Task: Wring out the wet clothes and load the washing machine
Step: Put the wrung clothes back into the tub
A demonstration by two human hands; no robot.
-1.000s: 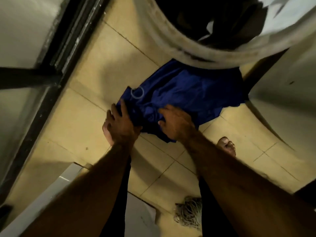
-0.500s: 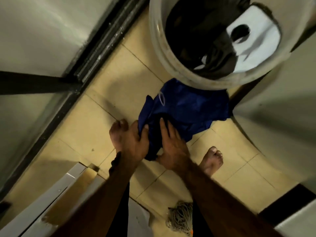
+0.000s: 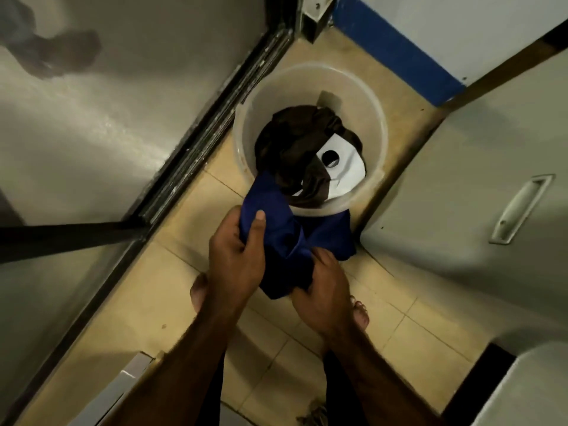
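Both my hands hold a blue garment (image 3: 278,222) bunched up over the tiled floor, just in front of a translucent bucket (image 3: 365,112). My left hand (image 3: 236,256) grips its upper part with the thumb on top. My right hand (image 3: 322,287) clutches its lower end. One corner of the blue cloth hangs down to the right below the bucket's rim. Inside the bucket lie a dark brown garment (image 3: 295,142) and a white piece with a black spot (image 3: 341,167).
A sliding door track (image 3: 196,149) runs diagonally at the left. A grey cabinet with a handle (image 3: 519,207) stands at the right. My bare feet (image 3: 359,312) stand on the beige tiles, and a mop head (image 3: 313,415) lies at the bottom edge.
The view has pulled back and up, and the whole bucket now shows. The blue garment has come up off the floor and is gathered tighter between my hands.
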